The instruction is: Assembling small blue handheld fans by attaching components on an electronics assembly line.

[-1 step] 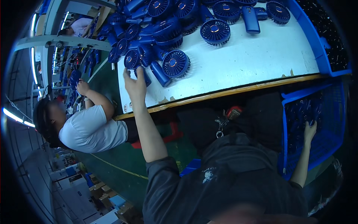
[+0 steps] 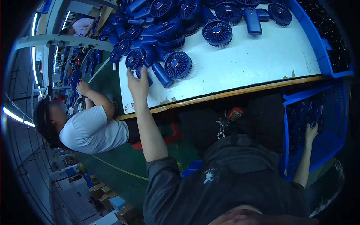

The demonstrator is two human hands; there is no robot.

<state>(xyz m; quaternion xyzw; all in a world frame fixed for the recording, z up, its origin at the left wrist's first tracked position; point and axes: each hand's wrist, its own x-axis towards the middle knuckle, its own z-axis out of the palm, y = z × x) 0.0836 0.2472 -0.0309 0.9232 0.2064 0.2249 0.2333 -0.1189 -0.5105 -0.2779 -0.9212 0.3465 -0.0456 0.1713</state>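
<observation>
At the left end of the white table (image 2: 240, 62), my left hand (image 2: 138, 85) reaches up to a dark blue handheld fan (image 2: 133, 60). Its thumb and fingers lie on either side of the fan's lower part, and the handle slants out past them. Close by on the right lies another blue handheld fan (image 2: 176, 64) with its handle toward the table's front edge. Down at the right, my right hand (image 2: 311, 133) is inside a blue plastic crate (image 2: 326, 150). Its fingers curl at a dark piece among several dark blue items (image 2: 302, 120); the piece itself is too dim to name.
Several more blue fans (image 2: 168, 30) are heaped at the table's far left. A blue bin (image 2: 315, 41) with dark contents borders the table's right end. On the left, a person in a white shirt (image 2: 93, 129) sits working at a metal-framed bench (image 2: 60, 42).
</observation>
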